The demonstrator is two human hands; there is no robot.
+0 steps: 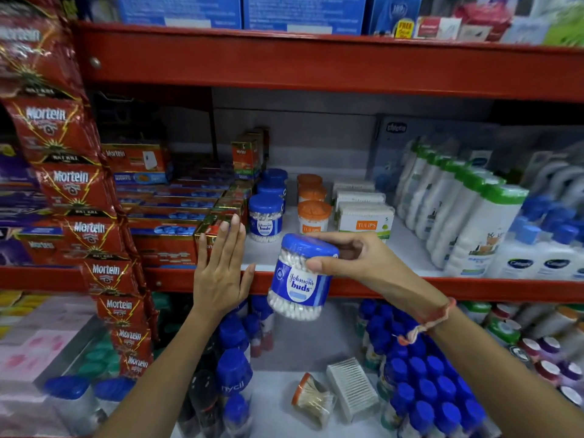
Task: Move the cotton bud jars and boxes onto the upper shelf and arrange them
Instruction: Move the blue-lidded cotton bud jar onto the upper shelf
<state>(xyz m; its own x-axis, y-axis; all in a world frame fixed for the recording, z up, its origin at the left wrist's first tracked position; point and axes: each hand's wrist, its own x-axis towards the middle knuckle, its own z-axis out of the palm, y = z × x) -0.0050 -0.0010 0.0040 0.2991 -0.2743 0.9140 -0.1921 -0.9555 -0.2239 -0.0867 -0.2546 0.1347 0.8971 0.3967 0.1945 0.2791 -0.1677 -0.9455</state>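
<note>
My right hand grips a blue-lidded cotton bud jar by its top, tilted, in front of the upper shelf's red edge. My left hand is flat and open against a red box at that shelf's front. On the upper shelf stand a row of blue-lidded jars, a row of orange-lidded jars and stacked white cotton bud boxes. On the lower shelf lie an orange-lidded jar on its side and a clear cotton bud box.
Red Mortein boxes fill the upper shelf's left side; white lotion bottles fill its right. Mortein sachet strips hang at the left. Blue-capped bottles crowd the lower shelf.
</note>
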